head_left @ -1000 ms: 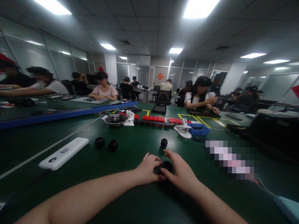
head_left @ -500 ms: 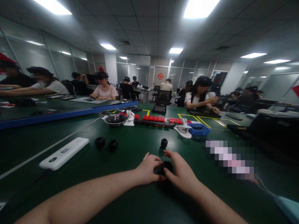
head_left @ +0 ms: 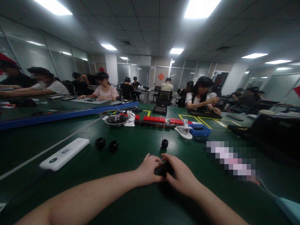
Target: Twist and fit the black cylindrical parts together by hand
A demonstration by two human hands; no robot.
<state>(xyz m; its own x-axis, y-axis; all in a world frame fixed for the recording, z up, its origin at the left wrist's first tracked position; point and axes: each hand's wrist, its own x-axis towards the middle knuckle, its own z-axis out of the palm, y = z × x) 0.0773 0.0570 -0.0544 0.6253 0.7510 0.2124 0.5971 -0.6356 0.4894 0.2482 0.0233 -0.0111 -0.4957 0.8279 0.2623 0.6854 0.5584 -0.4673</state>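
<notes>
Both hands' fingers pinch a black part [head_left: 165,169] on the green table [head_left: 131,200]; busy office behind.

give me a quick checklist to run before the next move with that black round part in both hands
1. Left hand on the black round part: ok.
2. Right hand closed over it: ok.
3. Part low over the green table, resting or lifted: cannot tell.
4. Three loose black parts, nearest one, apart from the hands: ok.
5. White device off to the left, out of the way: ok.
</notes>
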